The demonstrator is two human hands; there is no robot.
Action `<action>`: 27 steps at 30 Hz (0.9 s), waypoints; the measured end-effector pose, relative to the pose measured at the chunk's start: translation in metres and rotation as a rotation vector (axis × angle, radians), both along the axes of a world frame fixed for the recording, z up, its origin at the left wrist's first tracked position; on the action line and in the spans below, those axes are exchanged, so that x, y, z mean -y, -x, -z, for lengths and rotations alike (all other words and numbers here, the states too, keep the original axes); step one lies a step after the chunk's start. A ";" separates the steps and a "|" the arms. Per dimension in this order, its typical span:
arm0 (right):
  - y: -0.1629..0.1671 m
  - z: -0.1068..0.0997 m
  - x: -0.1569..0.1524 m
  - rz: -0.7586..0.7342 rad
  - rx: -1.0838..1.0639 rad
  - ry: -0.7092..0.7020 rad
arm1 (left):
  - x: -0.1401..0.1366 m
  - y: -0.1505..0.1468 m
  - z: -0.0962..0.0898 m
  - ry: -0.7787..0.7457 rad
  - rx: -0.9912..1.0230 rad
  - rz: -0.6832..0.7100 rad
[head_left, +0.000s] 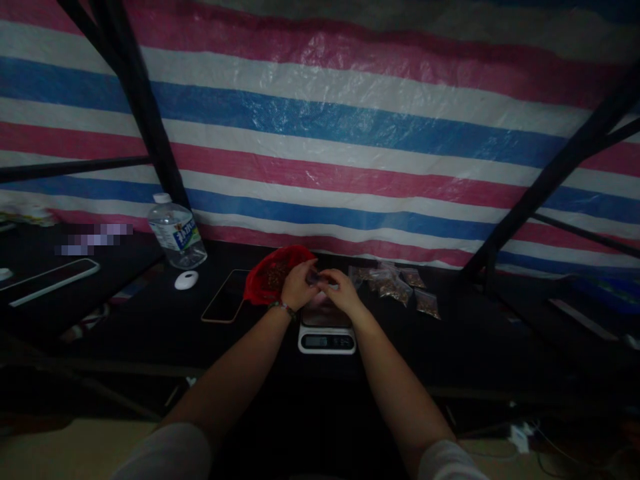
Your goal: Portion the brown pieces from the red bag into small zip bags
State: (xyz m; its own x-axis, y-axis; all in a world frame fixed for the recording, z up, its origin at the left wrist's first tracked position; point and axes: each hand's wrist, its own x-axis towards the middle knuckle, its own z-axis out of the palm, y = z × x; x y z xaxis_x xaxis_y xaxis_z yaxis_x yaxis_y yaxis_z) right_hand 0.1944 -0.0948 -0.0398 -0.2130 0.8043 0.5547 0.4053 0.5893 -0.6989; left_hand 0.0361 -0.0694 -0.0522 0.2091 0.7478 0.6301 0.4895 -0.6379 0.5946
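My left hand (pixel 297 290) hides part of the red bag (pixel 255 285); with my right hand (pixel 342 293) it covers the back of the scale (pixel 327 331), whose figures are too small to read. The small thing (pixel 313 276) I hold is blurred. My sleeves (pixel 167 457) leave the bottom edge.

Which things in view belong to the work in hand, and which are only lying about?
Likely in use:
scale, near left hand and right hand
red container holding brown bits
small filled bags, to the right

Likely just lying about:
plastic bottle
phone
white rounded object
white-edged device
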 end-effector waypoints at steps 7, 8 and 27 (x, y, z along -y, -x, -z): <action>-0.009 0.002 -0.001 0.011 -0.014 0.019 | 0.007 0.004 -0.006 0.041 -0.012 0.166; -0.011 0.003 -0.003 0.046 -0.064 0.034 | 0.006 0.006 -0.006 0.077 0.018 0.184; -0.019 0.023 -0.017 0.127 -0.476 0.292 | 0.000 0.000 0.005 0.352 0.138 0.405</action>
State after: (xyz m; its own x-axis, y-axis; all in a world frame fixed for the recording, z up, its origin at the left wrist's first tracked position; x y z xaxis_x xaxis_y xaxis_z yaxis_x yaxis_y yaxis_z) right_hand 0.2136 -0.0783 -0.0626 0.1147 0.9416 0.3165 0.0609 0.3113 -0.9484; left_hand 0.0364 -0.0695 -0.0575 0.4568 0.7953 0.3986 0.1490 -0.5101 0.8471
